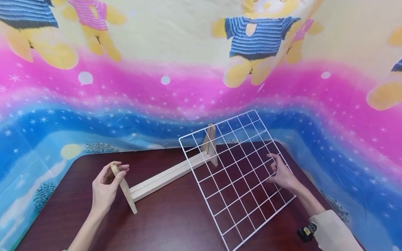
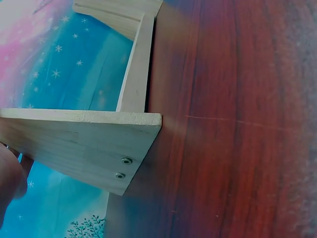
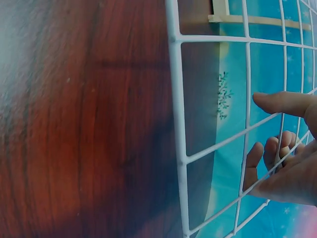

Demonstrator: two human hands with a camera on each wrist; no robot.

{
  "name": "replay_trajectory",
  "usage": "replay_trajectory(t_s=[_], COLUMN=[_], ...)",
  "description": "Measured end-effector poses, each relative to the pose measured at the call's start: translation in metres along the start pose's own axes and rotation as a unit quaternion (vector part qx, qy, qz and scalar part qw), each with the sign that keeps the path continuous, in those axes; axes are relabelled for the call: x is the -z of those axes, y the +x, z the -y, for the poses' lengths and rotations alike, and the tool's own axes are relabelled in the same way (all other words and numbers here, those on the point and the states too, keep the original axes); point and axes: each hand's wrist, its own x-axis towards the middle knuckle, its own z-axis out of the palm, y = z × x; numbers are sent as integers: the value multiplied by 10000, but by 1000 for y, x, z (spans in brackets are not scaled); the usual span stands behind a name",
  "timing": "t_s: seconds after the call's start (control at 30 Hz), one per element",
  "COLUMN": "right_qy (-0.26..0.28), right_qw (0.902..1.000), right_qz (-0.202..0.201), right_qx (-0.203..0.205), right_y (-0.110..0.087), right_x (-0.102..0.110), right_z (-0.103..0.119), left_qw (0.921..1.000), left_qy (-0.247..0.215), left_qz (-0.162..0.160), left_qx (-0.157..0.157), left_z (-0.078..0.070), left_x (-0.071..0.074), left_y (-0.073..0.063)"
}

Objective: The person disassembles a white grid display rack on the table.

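A pale wooden stand [image 1: 169, 177] rests on the table, with a long crossbar joining two tapered end boards. My left hand [image 1: 105, 190] pinches the top of the near end board [image 1: 127, 191] between thumb and fingers. Two metal bolt heads [image 2: 127, 161] show low on that board's outer face in the left wrist view. My right hand [image 1: 284, 176] grips a white wire grid panel [image 1: 199, 181] near its right side, its fingers curled through the squares. The panel is tilted, and its far left corner overlaps the far end board [image 1: 213, 158] in the head view.
The dark red-brown table [image 1: 163, 223] has rounded far corners. Behind it and on both sides hangs a printed cloth [image 1: 141, 87] with bears and snowflakes. A small black device [image 1: 306, 232] sits by the right sleeve [image 1: 333, 232].
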Motion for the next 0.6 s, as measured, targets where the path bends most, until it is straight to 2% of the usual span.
replay_trajectory(t_s=[0.17,0.27,0.43,0.6], right_qy=[-184,-227,-83,38], right_qw=[9998,9996,9996,9990], right_qz=[65,119,279,437], right_qx=[-97,-75,-4,46], right_y=[-3,-4,-4,-2], right_x=[2,3,3,3], right_z=[-7,-10,-14,-18], left_qw=[9997,9995,9992,9983], left_qy=[169,240,256,440], left_qz=[-138,-188,-269,-379], left_qx=[73,13,-127,-30], left_z=[-2,-4,-5,-9], left_x=[2,2,3,5], left_y=[-4,-7,-12,-16])
